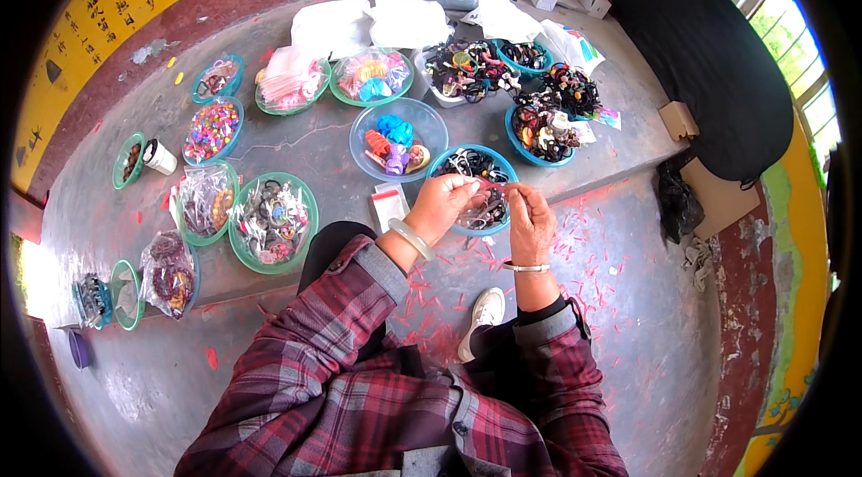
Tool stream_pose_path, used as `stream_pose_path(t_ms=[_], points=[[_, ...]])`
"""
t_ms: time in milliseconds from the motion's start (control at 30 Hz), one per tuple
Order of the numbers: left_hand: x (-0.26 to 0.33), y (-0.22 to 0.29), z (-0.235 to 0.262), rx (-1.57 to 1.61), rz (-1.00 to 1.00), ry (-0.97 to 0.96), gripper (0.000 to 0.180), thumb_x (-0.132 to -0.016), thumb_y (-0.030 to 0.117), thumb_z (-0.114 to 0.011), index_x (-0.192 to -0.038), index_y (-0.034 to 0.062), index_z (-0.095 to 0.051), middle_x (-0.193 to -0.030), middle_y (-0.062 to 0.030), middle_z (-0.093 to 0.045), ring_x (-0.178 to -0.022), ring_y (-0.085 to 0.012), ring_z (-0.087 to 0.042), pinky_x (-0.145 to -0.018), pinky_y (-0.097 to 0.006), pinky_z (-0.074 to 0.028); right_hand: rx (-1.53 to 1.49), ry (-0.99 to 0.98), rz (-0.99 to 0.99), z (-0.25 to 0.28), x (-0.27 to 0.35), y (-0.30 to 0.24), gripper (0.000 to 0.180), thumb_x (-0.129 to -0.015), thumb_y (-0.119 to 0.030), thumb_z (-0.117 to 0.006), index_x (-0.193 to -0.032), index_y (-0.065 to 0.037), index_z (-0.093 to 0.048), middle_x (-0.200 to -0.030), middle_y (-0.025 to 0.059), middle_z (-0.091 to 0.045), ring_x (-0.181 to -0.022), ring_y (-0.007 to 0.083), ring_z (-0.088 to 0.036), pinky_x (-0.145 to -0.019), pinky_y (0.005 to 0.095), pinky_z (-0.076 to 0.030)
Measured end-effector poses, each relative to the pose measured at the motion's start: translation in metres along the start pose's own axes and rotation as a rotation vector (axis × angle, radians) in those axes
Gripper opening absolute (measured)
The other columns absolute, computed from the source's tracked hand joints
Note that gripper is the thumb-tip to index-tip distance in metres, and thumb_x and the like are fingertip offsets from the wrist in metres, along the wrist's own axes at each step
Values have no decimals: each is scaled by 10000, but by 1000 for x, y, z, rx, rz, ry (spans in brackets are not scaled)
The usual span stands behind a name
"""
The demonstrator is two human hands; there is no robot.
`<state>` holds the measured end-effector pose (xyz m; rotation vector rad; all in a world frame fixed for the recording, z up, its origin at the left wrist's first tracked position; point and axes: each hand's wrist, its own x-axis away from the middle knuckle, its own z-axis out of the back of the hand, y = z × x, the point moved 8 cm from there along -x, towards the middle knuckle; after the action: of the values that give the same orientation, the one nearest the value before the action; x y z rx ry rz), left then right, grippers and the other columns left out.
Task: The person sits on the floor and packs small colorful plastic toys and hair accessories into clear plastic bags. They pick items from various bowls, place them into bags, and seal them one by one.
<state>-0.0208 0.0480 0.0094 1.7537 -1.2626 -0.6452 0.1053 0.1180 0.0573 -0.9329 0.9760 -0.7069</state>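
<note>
My left hand [437, 210], with a pale bangle on its wrist, and my right hand [532, 221], wearing a silver bracelet, are raised close together. Between their pinched fingertips a thin pinkish-red strip [490, 183] is stretched; its exact kind is too small to tell. Directly behind them stands a blue bowl [513, 174] of dark hair ties, partly hidden by the hands. A small white packet with a red edge [390, 205] lies left of my left hand. Farther back, a clear blue bowl [363, 129] holds bright blue, red and purple pieces.
Several bowls of small goods spread over the grey platform, among them a green bowl [310, 239] of hair ties and a bowl of colourful beads [213, 131]. White bags [409, 24] lie behind. Pink scraps [440, 297] litter the floor around my shoe [486, 315]. A black bag [678, 199] sits right.
</note>
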Motion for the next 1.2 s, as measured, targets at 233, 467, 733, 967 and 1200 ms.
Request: stream_pose_path(t_ms=[233, 467, 733, 967, 1200], points=[[1, 0, -2, 14, -8, -19, 224, -888, 92, -434, -1011, -75, -520, -984, -148, -587, -895, -181, -592, -790, -259, -482, -81, 24, -31, -2, 1, -1, 93, -784, -54, -562, -846, -36, -628, -715, 13, -563, -606, 62, -499, -545, 202, -408], [-1, -4, 0, -25, 5, -42, 230, -889, 111, -438, -1011, -64, -528, -985, -133, -591, -894, -172, -591, -777, -261, -482, -29, 9, -17, -5, 2, -6, 93, -785, -55, -558, -845, -30, -625, -725, 30, -578, -627, 75, -514, -563, 210, -416], [3, 1, -2, -53, 33, -15, 208, -856, 100, -494, -987, -46, -564, -932, -95, -614, -835, -128, -594, -731, -228, -475, -36, -4, 10, -7, 1, -4, 79, -779, -58, -573, -835, -28, -621, -723, 40, -584, -623, 83, -520, -558, 212, -413], [2, -1, 1, -8, 26, 3, 196, -835, 65, -516, -985, -46, -576, -936, -89, -611, -820, -115, -587, -718, -224, -476, -84, -80, -59, -15, 4, -6, 101, -757, -32, -592, -854, -26, -617, -720, 40, -583, -629, 75, -536, -578, 202, -437], [-2, -2, 0, -296, -163, -30, 221, -849, 46, -481, -1026, -62, -556, -927, -75, -604, -835, -122, -573, -718, -237, -481, 104, -81, 29, -21, 3, -17, 117, -724, -41, -614, -841, -50, -618, -763, 64, -602, -647, 137, -590, -588, 244, -470]])
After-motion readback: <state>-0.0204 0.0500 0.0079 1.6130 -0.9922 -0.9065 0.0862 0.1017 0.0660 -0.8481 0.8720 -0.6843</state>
